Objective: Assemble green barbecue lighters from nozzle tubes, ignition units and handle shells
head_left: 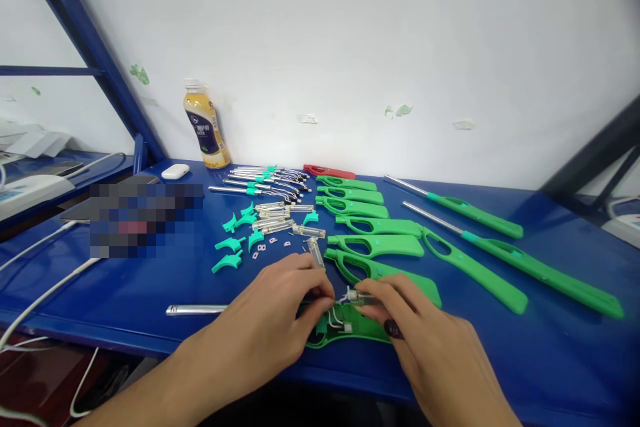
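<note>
My right hand (pixel 425 327) grips a small clear lighter fuel tank (pixel 367 299), its white valve end pointing left. The fingers of my left hand (pixel 280 300) are pinched together just beside that valve; whatever they hold is too small to make out. Below both hands lies an open green lighter handle shell (pixel 367 328), partly covered by them. White wires and a small white block (pixel 345 327) show inside it. A metal lighter tube (pixel 195 310) sticks out to the left from under my left hand.
Beyond my hands lie green handle shells (pixel 380 247), one red shell (pixel 330 172), clear tanks (pixel 275 220), teal triggers (pixel 229 261) and wired metal tubes (pixel 240 180). Long lighters (pixel 540 273) rest at right. A bottle (pixel 206 127), white case (pixel 175 171) and cables (pixel 47 297) are at left.
</note>
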Action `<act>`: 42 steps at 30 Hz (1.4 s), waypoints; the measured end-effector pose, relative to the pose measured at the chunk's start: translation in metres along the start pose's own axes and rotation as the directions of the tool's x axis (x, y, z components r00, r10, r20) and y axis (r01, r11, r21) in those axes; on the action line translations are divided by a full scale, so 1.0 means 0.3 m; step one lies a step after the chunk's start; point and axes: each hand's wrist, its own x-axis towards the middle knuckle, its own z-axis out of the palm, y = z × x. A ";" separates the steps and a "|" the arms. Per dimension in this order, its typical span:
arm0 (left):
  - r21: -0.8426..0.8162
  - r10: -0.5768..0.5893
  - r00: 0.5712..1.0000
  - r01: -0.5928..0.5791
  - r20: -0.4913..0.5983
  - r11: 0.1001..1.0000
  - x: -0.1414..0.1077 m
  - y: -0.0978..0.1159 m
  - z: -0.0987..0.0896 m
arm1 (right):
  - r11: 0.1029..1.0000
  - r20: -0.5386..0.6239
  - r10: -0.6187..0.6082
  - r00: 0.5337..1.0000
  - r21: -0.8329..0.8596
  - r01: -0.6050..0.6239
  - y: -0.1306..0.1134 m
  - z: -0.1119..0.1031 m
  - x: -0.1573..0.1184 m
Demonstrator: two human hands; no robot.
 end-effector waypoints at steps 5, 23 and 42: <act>0.006 0.050 0.997 -0.049 -0.064 0.999 -0.021 -0.014 0.010 | 1.000 -0.005 -0.013 1.000 0.014 0.014 -0.007 -0.009 0.006; 0.101 0.272 0.937 -0.256 -0.221 0.961 -0.033 -0.019 0.053 | 1.000 -0.009 -0.008 1.000 -0.001 0.008 -0.013 -0.009 0.010; 0.114 0.275 0.935 -0.255 -0.223 0.960 -0.032 -0.013 0.055 | 1.000 0.013 -0.028 1.000 0.012 0.028 0.001 -0.007 0.007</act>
